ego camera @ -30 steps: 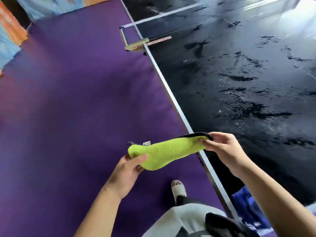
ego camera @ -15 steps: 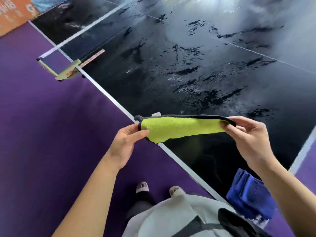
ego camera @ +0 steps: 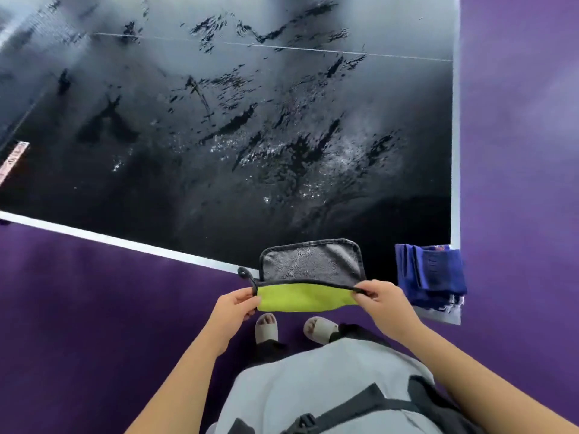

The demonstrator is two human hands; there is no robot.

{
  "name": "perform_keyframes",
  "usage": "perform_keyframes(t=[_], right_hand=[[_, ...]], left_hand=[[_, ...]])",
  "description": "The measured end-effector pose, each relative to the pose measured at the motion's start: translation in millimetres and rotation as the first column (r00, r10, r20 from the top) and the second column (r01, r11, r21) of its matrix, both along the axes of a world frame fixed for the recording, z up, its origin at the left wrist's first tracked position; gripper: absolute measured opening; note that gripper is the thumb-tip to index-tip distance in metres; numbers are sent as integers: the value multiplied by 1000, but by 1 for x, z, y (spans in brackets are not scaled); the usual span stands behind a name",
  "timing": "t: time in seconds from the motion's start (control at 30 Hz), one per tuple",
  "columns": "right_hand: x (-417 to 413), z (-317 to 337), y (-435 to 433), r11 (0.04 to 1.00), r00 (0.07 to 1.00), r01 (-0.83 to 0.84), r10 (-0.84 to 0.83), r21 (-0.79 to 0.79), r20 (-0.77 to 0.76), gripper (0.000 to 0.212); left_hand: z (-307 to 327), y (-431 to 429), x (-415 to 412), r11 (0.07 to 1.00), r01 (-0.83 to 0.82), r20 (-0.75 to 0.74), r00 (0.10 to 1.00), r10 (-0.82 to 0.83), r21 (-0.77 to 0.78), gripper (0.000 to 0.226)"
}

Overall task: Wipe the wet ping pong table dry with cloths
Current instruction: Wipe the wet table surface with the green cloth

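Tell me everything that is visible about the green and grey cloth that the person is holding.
The cloth looks like soft microfibre, lime green on one face and grey on the other, with a dark stitched border and a small dark loop at its left corner. It is half unfolded: the grey part lies out toward the wet table, the green part faces the person. The left hand pinches its left end and the right hand its right end, held by the table's near edge.
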State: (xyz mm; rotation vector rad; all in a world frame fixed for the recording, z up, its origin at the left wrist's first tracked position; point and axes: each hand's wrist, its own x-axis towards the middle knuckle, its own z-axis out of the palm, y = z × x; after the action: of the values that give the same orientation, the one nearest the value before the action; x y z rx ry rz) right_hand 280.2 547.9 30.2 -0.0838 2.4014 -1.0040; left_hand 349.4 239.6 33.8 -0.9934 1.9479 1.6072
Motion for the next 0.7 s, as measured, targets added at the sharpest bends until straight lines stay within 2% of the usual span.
perform_keyframes(t=[0.1, 0.23, 0.33, 0.43, 0.53, 0.63, 0.7], right_hand=[[-13, 7, -18, 993, 993, 114, -115, -30, -24, 14], [-57, 0, -40, 971, 969, 237, -233, 35, -86, 12], [-81, -18, -53, 939, 954, 298, -297, 170, -33, 27], [-86, -26, -66, 883, 931, 332, -364, 330, 37, 47], [-78, -24, -74, 818, 855, 454, -512, 352, 86, 46], [-64, -23, -76, 767, 768, 529, -615, 362, 181, 36], [-55, -21, -75, 743, 692, 631, -670, 225, 269, 33]], left_hand=[[-4, -15, -10, 993, -111, -32, 993, 113, 44, 18], [-4, -20, -46, 993, -117, -118, 986, 120, 32, 14], [-14, -15, -73, 994, 0, -125, 992, -13, -109, 9], [-26, -6, -86, 921, 224, -19, 970, -242, -319, 12], [-28, 7, -88, 856, 279, 28, 955, -296, -436, 24], [-24, 15, -84, 925, 182, 55, 983, -173, -333, 42], [-18, 15, -82, 983, 63, 109, 993, -45, -172, 37]])
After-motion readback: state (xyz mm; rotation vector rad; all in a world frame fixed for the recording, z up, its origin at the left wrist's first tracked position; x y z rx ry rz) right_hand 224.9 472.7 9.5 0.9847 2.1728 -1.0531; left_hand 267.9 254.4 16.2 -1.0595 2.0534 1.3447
